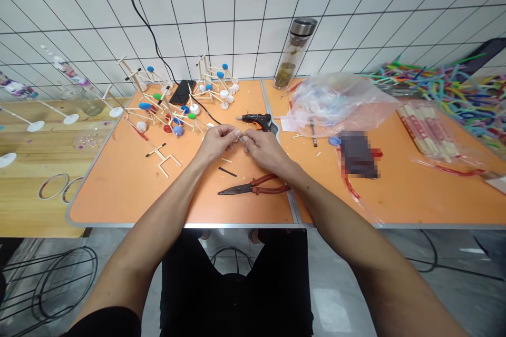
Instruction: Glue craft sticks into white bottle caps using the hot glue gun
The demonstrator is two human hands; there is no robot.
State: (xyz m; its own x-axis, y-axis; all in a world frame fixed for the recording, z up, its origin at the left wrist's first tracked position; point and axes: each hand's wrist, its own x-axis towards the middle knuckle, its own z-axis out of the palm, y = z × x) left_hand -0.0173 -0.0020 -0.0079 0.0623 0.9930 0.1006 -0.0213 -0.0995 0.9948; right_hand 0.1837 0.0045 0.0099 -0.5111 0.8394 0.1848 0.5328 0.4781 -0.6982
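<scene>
My left hand (219, 141) and my right hand (261, 147) meet fingertip to fingertip above the orange table (130, 197). Both are closed in a pinch on a tiny, thin, pale piece, mostly hidden by the fingers, whose kind I cannot make out. Just beyond them lies a black hot glue gun (258, 120). Nearer to me, needle-nose pliers (253, 188) with red handles rest beneath my right wrist. A short black strip (227, 171) lies below the fingers. To the left is a flat little frame of joined wooden sticks (163, 158).
Stick models with coloured discs (177, 116) crowd the back left, around a phone (182, 92). A glass bottle (290, 58) stands by the wall. On the right are a plastic bag (340, 102), bundled sticks (427, 129) and colourful pipe cleaners (462, 97).
</scene>
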